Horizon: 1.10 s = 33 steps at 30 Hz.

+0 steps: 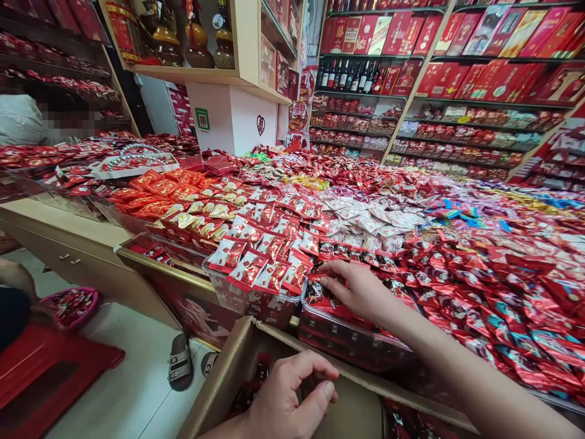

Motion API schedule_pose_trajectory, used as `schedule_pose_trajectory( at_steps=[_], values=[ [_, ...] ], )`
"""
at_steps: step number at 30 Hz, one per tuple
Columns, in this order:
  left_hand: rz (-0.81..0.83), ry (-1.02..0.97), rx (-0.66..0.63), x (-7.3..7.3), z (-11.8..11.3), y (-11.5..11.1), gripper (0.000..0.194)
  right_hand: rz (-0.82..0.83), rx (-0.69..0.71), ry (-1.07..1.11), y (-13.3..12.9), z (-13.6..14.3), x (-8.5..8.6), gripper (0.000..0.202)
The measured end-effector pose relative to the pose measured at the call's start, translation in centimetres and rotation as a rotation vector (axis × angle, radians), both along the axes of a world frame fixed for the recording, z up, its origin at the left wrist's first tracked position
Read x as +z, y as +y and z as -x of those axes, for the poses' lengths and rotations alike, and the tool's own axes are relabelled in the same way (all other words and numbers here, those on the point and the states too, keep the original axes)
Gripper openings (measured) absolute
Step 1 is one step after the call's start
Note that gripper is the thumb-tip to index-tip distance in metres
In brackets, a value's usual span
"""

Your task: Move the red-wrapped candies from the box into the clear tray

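My right hand (pixel 354 288) reaches over a clear plastic bin (pixel 351 332) of small red-and-dark candy packets (pixel 317 292). Its thumb and fingers are apart and rest on the packets; the fingertips are partly hidden among them. My left hand (pixel 299 390) hovers above an open cardboard box (pixel 351 402), its fingers loosely curled with a gap to the thumb and nothing visible in them. Inside the box, dark red packets (pixel 247 396) lie at the left, and more packets (pixel 406 421) at the lower right. Bare cardboard shows between.
Left of the bin stands another bin with white-and-red packets (pixel 249 268). Heaps of wrapped sweets (pixel 503 274) spread behind and right. Shelves (pixel 411 103) hold boxes and bottles. On the floor are grey sandals (pixel 180 363), a pink basin (pixel 70 308) and a red stool (pixel 59 372). A person (pixel 21 119) is far left.
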State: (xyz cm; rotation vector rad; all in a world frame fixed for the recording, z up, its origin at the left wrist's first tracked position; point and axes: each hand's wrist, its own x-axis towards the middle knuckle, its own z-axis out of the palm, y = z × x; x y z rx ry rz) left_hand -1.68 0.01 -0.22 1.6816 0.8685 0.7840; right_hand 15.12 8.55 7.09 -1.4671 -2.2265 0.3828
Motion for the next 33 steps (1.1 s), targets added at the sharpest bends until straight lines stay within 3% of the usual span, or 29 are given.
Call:
schedule_pose_trajectory(
  at_steps=[18,33],
  values=[
    [-0.182,0.06,-0.027,0.1,-0.1,0.1,0.015,0.064,-0.16,0.025,0.9,0.4,-0.1,0.022],
    [-0.244,0.093,-0.11,-0.1,-0.1,0.7,0.018,0.082,-0.148,-0.041,-0.7,-1.9,0.3,0.028]
  ],
)
